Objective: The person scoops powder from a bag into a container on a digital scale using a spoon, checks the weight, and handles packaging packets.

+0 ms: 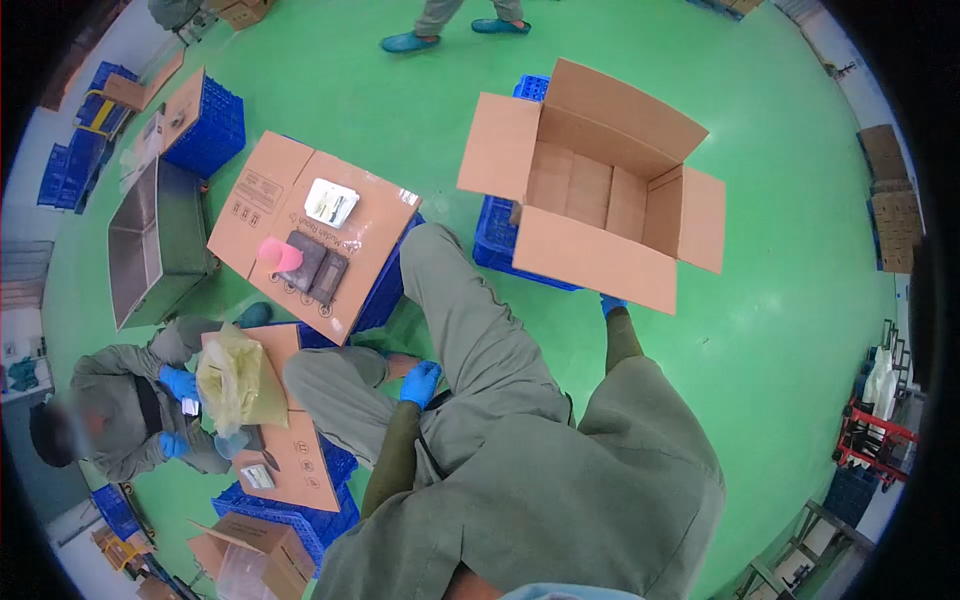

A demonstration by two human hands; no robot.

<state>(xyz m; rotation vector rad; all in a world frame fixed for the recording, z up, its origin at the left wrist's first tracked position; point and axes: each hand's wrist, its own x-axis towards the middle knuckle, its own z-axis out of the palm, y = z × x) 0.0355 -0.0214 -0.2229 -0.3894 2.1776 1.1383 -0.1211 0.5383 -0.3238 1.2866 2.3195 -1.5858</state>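
My left hand, in a blue glove, rests by my thigh with its fingers curled together, and nothing shows in it. Only part of my right hand, also gloved in blue, shows at the lower edge of the large open cardboard box; its fingers are hidden by the flap. That box looks empty and stands over a blue crate. Left of it, a cardboard sheet bears a white packet stack, a dark scale and a pink cup.
A seated person with blue gloves is at the left, beside a yellowish bag on cardboard. A metal tub stands above them. Another person's legs are at the top. A smaller open box lies bottom left, a red trolley far right.
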